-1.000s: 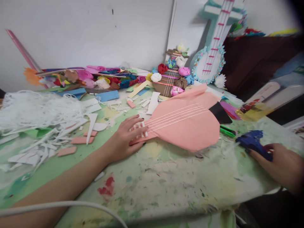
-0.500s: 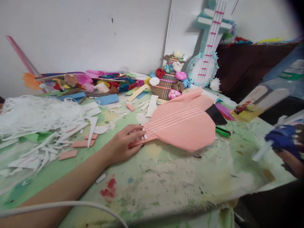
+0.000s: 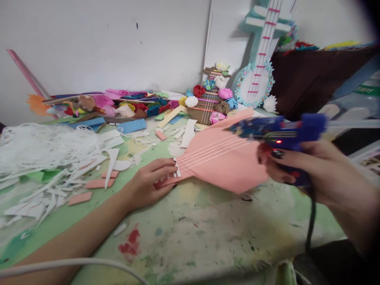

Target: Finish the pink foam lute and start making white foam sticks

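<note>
1. The pink paper lute (image 3: 219,170) lies flat near the middle of the paint-stained tabletop (image 3: 190,233), its narrow neck to the left and its rounded body to the right.
2. White strings (image 3: 211,152) run lengthwise over the body, and short white strips (image 3: 177,167) cross the neck.
3. The left hand (image 3: 152,180) rests on that neck, its grip narrow around it, with fingers over the top and thumb along the near edge.
4. The right hand (image 3: 323,170) has its grip closed on a blue hot glue gun (image 3: 292,134), which is partly blurred, shows a small red light and points left.
5. The gun's tip appears over the far right of the lute's body; whether it touches cannot be told.
6. A dark cord (image 3: 311,221) hangs below the right hand.
7. To the left lie a heap of white string (image 3: 50,146), white scraps (image 3: 38,198) and pink blocks (image 3: 80,198).
8. At the far side, a brown model instrument (image 3: 208,105) trimmed with paper flowers stands just left of a taller turquoise-and-white one (image 3: 252,81).
9. Crumpled coloured paper (image 3: 103,101) lines the far left, along the wall.
10. A white cable (image 3: 83,262) curves across the near left.
</note>
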A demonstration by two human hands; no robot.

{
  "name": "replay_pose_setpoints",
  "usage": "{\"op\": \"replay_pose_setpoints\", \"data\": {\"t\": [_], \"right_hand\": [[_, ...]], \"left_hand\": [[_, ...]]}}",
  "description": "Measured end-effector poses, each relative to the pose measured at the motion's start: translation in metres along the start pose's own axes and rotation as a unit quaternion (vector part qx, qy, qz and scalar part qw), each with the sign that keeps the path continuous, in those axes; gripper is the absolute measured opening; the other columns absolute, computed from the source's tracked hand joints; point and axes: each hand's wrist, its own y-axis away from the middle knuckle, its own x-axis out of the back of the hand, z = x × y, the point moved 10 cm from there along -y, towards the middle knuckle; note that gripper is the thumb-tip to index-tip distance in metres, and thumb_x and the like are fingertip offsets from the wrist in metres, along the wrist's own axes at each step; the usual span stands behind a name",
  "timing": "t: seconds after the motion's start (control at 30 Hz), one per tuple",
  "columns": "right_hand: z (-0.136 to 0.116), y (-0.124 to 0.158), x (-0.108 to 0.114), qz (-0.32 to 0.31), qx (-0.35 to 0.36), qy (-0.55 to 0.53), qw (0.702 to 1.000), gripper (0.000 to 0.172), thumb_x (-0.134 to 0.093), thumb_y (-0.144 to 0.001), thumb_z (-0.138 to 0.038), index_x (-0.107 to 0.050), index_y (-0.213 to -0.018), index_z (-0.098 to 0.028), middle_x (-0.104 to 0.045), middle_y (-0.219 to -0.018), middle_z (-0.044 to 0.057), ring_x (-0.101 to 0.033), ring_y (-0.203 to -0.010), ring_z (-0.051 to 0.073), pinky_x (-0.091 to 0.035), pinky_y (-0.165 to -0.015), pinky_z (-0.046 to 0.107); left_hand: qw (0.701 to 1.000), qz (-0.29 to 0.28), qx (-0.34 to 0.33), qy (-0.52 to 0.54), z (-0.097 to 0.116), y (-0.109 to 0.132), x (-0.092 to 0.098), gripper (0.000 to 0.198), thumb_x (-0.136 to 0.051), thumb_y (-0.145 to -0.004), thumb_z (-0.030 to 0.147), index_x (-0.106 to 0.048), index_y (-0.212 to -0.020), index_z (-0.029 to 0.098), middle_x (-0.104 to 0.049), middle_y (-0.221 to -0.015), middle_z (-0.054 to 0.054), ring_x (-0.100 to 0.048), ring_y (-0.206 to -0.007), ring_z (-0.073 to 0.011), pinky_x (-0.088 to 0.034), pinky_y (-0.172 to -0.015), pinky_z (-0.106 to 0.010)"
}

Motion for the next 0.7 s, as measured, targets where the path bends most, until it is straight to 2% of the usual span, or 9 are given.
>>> {"op": "replay_pose_setpoints", "data": {"t": [0.1,0.13,0.2,0.3,0.4,0.5,0.7], "right_hand": [[0.008,-0.024,-0.065,-0.142,-0.050,-0.009,0.989,0.017,-0.059,-0.077,-0.031,-0.063,-0.070,-0.017,-0.056,-0.058,0.002,-0.046,-0.043,0.009,-0.031,-0.040,0.024],[0.013,-0.032,-0.078,-0.172,-0.053,0.005,0.984,0.016,-0.059,-0.076,-0.029,-0.063,-0.068,-0.016,-0.057,-0.058,0.002,-0.048,-0.045,0.010,-0.033,-0.041,0.023],[0.024,-0.046,-0.093,-0.194,-0.052,0.022,0.979,0.013,-0.059,-0.074,-0.024,-0.061,-0.064,-0.016,-0.058,-0.059,0.001,-0.051,-0.048,0.010,-0.038,-0.044,0.022],[0.042,-0.058,-0.102,-0.197,-0.057,0.014,0.979,0.010,-0.058,-0.073,-0.023,-0.061,-0.066,-0.016,-0.059,-0.057,0.000,-0.051,-0.047,0.010,-0.038,-0.043,0.022],[0.050,-0.056,-0.104,-0.206,-0.054,0.019,0.977,0.007,-0.060,-0.073,-0.023,-0.062,-0.072,-0.016,-0.058,-0.057,-0.001,-0.052,-0.050,0.012,-0.038,-0.044,0.022],[0.047,-0.052,-0.104,-0.216,-0.035,0.048,0.975,0.007,-0.060,-0.075,-0.023,-0.063,-0.076,-0.017,-0.056,-0.060,-0.004,-0.053,-0.058,0.012,-0.040,-0.051,0.022],[0.037,-0.048,-0.115,-0.258,0.024,0.093,0.961,0.010,-0.056,-0.081,-0.027,-0.061,-0.074,-0.021,-0.061,-0.078,-0.005,-0.058,-0.078,0.016,-0.043,-0.062,0.023]], "left_hand": [[1.000,0.002,-0.003,0.000,0.001,-0.001,0.001,0.034,-0.059,-0.081,0.016,-0.059,-0.114,0.020,-0.062,-0.116,-0.013,-0.056,-0.114,-0.0230,-0.050,-0.094,-0.038],[1.000,0.002,-0.001,-0.001,0.001,-0.001,0.001,0.034,-0.059,-0.081,0.016,-0.059,-0.114,0.020,-0.062,-0.116,-0.012,-0.056,-0.114,-0.0231,-0.050,-0.094,-0.038],[1.000,0.001,0.005,-0.005,0.000,-0.002,0.001,0.033,-0.060,-0.081,0.016,-0.059,-0.114,0.020,-0.062,-0.116,-0.013,-0.057,-0.114,-0.0236,-0.050,-0.094,-0.038],[1.000,-0.002,0.008,-0.009,0.000,-0.003,0.001,0.033,-0.061,-0.080,0.016,-0.060,-0.113,0.021,-0.063,-0.115,-0.013,-0.057,-0.113,-0.0243,-0.051,-0.094,-0.039],[1.000,-0.005,0.004,-0.011,0.001,-0.004,0.000,0.034,-0.061,-0.080,0.014,-0.060,-0.113,0.021,-0.064,-0.113,-0.012,-0.057,-0.113,-0.0249,-0.052,-0.093,-0.040],[1.000,-0.002,-0.005,-0.017,0.003,-0.005,0.000,0.034,-0.063,-0.078,0.012,-0.060,-0.112,0.018,-0.064,-0.112,-0.013,-0.058,-0.112,-0.0254,-0.052,-0.092,-0.041],[1.000,-0.009,0.011,-0.012,0.000,-0.006,-0.003,0.036,-0.065,-0.075,0.011,-0.060,-0.110,0.018,-0.064,-0.112,-0.013,-0.058,-0.111,-0.0252,-0.052,-0.091,-0.043]]}}
